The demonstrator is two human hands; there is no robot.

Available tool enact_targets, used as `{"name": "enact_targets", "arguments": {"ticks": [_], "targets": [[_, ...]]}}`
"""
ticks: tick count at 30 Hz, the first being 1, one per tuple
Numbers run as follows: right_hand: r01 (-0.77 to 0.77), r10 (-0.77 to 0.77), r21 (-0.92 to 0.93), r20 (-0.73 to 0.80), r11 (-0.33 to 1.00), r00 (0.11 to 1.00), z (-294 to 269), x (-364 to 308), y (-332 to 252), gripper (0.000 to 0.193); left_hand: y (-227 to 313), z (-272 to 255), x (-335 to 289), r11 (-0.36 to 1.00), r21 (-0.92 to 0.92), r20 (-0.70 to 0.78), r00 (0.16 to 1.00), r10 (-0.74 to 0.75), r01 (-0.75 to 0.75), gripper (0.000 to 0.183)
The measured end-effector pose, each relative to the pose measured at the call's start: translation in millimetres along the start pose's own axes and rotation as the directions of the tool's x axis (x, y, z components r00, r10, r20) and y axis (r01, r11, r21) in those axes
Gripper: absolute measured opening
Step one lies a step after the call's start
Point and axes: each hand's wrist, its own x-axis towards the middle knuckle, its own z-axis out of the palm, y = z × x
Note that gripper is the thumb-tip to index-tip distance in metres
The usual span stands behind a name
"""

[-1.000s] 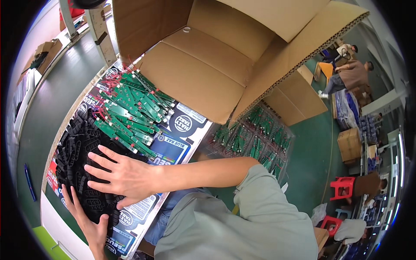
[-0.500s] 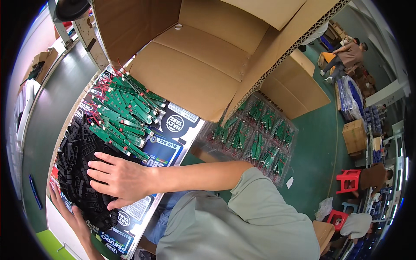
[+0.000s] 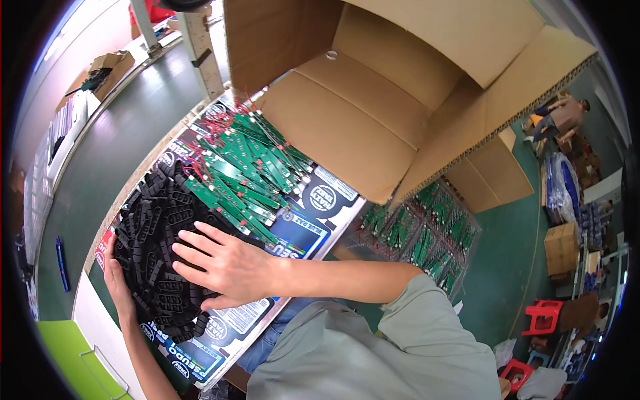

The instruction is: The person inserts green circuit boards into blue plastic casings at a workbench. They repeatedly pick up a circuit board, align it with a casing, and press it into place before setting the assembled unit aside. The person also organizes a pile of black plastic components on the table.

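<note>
In the head view, we see a heap of black plastic parts on the near left of a table covered with printed sheets. The parts are matt and narrow, with rounded ends and rows of small slots or ridges; where they overlap, we cannot make out single outlines. The heap's long axis runs roughly from the top of the picture toward the bottom. The parts within it point in mixed directions: some toward its left side stand steeply in the picture, their upper ends leaning right, while some near the lower middle lie almost level. We cannot tell a front end from a back one.

Our right hand is palm down over the heap's right side, its fingers spread and pointing left. Our left hand is edge-on along the heap's left side, fingers close together and pointing up the picture; neither hand pinches anything that we can see. Just beyond the heap lie green circuit boards with red wires, and beyond them an open cardboard box. More boards sit in clear packaging to the right, below table height.
</note>
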Motion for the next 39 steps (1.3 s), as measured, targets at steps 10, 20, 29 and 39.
{"name": "enact_targets", "arguments": {"ticks": [10, 20, 29, 39], "targets": [[0.010, -0.010, -0.006, 0.060, 1.000, 0.998, -6, 5, -3, 0.076, 5, -6, -5, 0.996, 0.064, -0.006, 0.998, 0.064, -0.063, 0.058], [0.017, -0.010, -0.057, 0.116, 0.998, 0.993, -9, 10, -8, 0.072, 18, -3, -4, 0.992, 0.105, -0.047, 0.996, 0.077, -0.071, 0.050], [0.024, -0.016, -0.066, 0.120, 0.997, 0.993, -9, 12, -9, 0.072, 13, -4, -7, 0.991, 0.120, -0.047, 0.996, 0.071, -0.065, 0.057], [0.032, -0.022, -0.076, 0.124, 0.997, 0.992, -10, 15, -10, 0.071, 16, -4, -7, 0.987, 0.148, -0.021, 0.998, 0.063, -0.059, 0.060]]}}
